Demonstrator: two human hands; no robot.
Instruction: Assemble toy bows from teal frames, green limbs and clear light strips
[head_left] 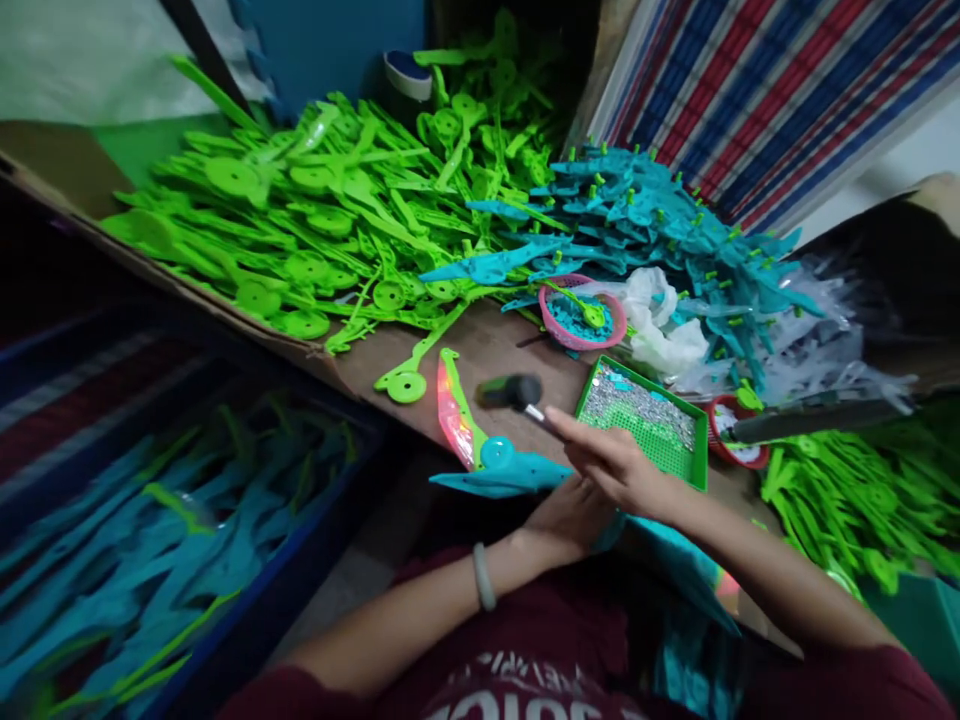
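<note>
In the middle of the bench edge, my left hand (571, 515) is closed around a long teal plastic toy part (501, 474) with pointed ends. A round disc (496, 453) sits on the part, and a green arm with a shiny pink panel (454, 408) sticks up from it. Just above, my right hand (621, 468) grips a small mallet (523, 391), its black head blurred over the bench. The mallet's handle is mostly hidden in my fingers. Close to my right hand lies a green tray (703, 455) of small metal pieces.
Behind lie heaps of lime-green parts (315, 220) and teal parts (637, 215). A pink basket (547, 318) of small teal bits stands beside crumpled plastic bags (664, 325). A red-rimmed bowl (757, 462) is at right. At lower left is a blue crate (262, 590) of teal parts.
</note>
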